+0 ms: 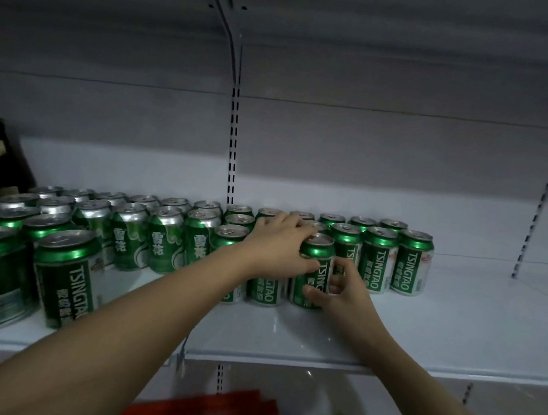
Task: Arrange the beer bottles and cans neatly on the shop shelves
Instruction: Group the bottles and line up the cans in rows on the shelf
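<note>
Several green beer cans stand in rows on a white shelf [386,333]. Both hands are on one green Tsingtao can [314,266] at the front of the middle group. My left hand [280,249] grips its top part from the left, thumb across the front, fingers reaching over the rim. My right hand [338,287] holds its lower part from the right, with thumb and fingers curled round the can. Two more Tsingtao cans [411,262] stand just to the right. Green cans with a different label [163,236] fill the left.
Two big Tsingtao cans [65,279] stand close to the front edge at the left. A dark bottle [2,158] stands at the far left back. Bare shelf lies to the right of the cans. Red packaging [211,410] shows on the level below.
</note>
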Demonstrator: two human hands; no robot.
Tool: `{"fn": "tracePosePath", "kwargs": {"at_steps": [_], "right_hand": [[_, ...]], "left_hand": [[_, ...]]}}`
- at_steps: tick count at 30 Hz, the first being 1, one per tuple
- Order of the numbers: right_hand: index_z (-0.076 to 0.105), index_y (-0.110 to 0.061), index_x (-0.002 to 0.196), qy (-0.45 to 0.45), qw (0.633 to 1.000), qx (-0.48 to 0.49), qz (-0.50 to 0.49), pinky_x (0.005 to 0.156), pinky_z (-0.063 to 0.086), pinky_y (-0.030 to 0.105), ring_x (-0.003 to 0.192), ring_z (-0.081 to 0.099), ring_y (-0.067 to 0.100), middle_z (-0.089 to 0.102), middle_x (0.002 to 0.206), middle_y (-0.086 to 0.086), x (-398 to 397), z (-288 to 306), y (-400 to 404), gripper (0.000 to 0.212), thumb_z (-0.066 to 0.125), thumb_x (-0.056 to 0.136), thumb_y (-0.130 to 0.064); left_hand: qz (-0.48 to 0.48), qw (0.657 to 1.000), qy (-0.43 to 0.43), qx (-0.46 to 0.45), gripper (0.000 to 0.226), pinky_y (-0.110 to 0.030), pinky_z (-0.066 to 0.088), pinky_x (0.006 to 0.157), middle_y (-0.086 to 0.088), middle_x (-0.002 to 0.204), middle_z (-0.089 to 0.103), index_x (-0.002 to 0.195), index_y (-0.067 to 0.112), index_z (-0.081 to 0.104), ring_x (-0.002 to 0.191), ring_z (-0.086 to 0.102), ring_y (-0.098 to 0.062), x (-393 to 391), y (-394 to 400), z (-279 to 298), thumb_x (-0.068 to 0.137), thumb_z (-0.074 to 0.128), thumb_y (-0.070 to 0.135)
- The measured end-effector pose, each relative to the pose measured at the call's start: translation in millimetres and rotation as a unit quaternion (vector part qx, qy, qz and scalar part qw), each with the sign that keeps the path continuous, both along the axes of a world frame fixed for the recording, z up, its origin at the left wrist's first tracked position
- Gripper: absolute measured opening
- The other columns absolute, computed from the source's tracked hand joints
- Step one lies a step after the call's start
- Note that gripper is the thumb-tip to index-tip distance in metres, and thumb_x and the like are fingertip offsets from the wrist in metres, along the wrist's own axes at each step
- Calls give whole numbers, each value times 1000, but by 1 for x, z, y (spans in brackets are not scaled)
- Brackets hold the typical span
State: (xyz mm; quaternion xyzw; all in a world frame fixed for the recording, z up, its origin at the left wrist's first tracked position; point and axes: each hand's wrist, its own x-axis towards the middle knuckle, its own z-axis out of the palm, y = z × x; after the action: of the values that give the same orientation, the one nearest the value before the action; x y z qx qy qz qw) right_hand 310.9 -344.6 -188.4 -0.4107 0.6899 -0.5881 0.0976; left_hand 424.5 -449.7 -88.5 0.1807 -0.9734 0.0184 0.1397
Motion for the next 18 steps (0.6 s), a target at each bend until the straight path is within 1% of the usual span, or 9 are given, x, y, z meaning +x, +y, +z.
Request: {"fn": "tracePosePath", "kwargs": {"at_steps": [1,2,5,6,9,11,14,16,18], "right_hand": [[44,-33,132,3,1000,7,1,94,52,45,109,60,19,62,116,0,-1,-1,-1,67,82,77,-32],[44,-33,132,6,1000,12,1,94,52,45,109,61,18,62,116,0,-2,-3,-1,67,82,77,-32],[42,-30,134,25,999,20,0,89,49,33,109,58,12,61,115,-2,-3,-5,-2,65,80,82,-28],[41,-29,134,28,999,23,-4,89,49,32,109,58,11,61,114,-3,-4,-5,-2,65,79,82,-28],[40,-30,136,36,999,33,-9,94,51,38,110,59,11,63,116,-2,-3,-6,-2,66,79,82,-29],[39,-29,138,37,999,39,-8,97,51,39,113,58,11,62,120,-2,-2,-7,-2,69,78,82,-30],[36,-25,142,31,999,27,-14,93,45,29,117,53,12,55,127,-3,3,-3,1,69,75,86,-32],[41,-26,137,45,997,-24,-63,87,44,25,110,55,11,55,123,-4,8,4,6,56,70,90,-34],[52,-28,119,77,986,-93,-114,75,45,17,94,59,4,62,108,-6,14,12,14,30,66,92,-32]], "left_hand": [[2,1000,0,-26,70,-52,17,116,0,157,24,153,31,21,145,18,-21,-1,-2,-3,92,46,57],[4,999,1,-42,71,-53,18,116,-1,158,23,153,30,21,145,18,-22,-2,-3,-7,92,43,60],[5,998,10,-66,80,-51,22,117,-1,159,26,154,27,20,145,23,-25,-7,-6,-14,90,35,73],[5,997,13,-76,82,-50,24,117,-1,158,27,154,26,21,144,25,-25,-8,-7,-16,89,35,74],[5,995,23,-97,80,-48,28,115,0,157,30,153,23,23,142,29,-25,-9,-8,-20,90,37,71],[6,994,34,-100,78,-46,29,114,1,155,33,152,23,26,140,32,-23,-9,-8,-21,90,38,69],[-7,995,45,-90,75,-43,26,114,1,153,34,151,24,27,139,31,-21,-5,-5,-16,91,40,67],[-12,996,53,-69,72,-42,23,114,1,153,34,151,26,28,140,29,-20,1,-3,-10,92,39,66],[-5,996,65,-68,69,-43,26,113,3,150,39,149,27,33,136,34,-17,11,-5,-2,93,36,67]]}}
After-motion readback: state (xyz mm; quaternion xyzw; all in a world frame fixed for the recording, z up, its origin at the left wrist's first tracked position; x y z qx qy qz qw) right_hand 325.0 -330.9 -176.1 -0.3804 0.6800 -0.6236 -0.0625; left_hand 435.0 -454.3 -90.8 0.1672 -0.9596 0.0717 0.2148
